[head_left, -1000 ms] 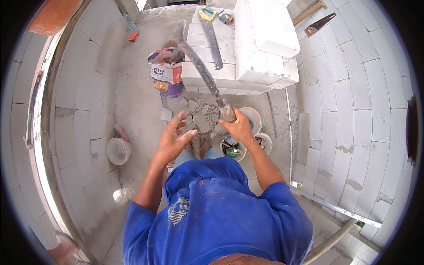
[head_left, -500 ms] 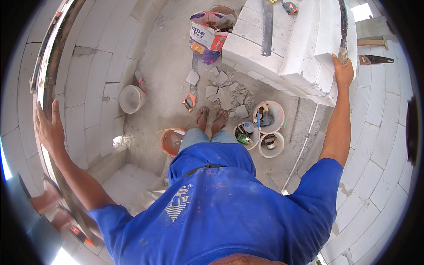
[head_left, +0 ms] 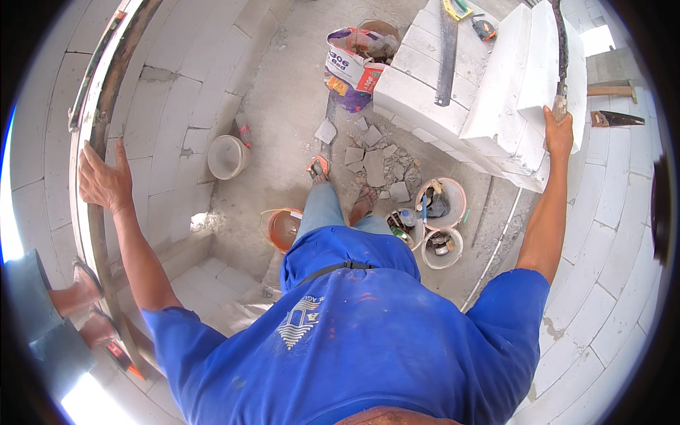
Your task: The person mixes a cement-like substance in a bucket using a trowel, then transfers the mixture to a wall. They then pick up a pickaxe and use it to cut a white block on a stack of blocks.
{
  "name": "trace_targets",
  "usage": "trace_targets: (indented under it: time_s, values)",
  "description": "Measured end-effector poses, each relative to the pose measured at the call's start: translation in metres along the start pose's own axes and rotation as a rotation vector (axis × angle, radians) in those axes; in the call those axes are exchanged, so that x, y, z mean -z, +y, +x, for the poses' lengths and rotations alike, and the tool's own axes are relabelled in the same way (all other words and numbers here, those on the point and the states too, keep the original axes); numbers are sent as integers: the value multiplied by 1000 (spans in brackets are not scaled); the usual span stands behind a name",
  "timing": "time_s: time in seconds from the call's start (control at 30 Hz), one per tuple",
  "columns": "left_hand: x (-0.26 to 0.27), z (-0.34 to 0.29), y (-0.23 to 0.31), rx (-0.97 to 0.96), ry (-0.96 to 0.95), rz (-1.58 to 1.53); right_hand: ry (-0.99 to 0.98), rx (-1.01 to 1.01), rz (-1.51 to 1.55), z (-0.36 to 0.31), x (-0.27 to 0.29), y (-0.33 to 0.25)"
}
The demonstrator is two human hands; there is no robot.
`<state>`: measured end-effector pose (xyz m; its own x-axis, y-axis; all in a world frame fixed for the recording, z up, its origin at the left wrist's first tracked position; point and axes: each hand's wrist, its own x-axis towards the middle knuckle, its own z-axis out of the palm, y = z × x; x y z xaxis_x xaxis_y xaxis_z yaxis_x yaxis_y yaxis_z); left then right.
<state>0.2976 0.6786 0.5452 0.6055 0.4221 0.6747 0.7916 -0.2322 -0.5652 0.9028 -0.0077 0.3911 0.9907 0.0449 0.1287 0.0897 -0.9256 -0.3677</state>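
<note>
My left hand (head_left: 106,177) rests its fingertips against the edge of a long wooden beam (head_left: 110,85) along the left wall; its fingers and thumb are apart. On the right, my right hand (head_left: 559,132) is closed round the worn, pale handle of a long tool (head_left: 562,49) with a dark, narrow blade. The tool lies along a stack of white blocks (head_left: 499,117), and its exact kind is not clear. On that stack lie a handsaw (head_left: 446,60) and a tape measure (head_left: 484,28).
Broken block pieces (head_left: 374,167) litter the floor by my feet. Several buckets stand about, including a white bucket (head_left: 228,157) and an orange bucket (head_left: 285,228). A sack (head_left: 350,67) holds rubble. Another person's feet (head_left: 88,283) show at left. A hammer (head_left: 610,91) lies at right.
My left foot has stepped forward beside the orange-handled saw on the floor. My left hand has shifted along the beam, fingers more bent. My right hand keeps its hold on the long tool.
</note>
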Motion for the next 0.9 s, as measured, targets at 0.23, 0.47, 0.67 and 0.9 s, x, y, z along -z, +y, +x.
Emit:
trace_targets:
  time_s: [0.23, 0.47, 0.67, 0.9]
  values:
    - [1, 6, 14, 96, -12, 36, -30, -9, -2, -4, 5, -5]
    - [-24, 5, 8, 136, 113, 52, 49, 17, 2, -7, -1, -5]
    - [-32, 0, 4, 98, 164, 28, 13, -2, 2, -1, -1, -2]
    - [-30, 1, 10, 105, 144, 69, 39, 77, 8, 8, -4, 28]
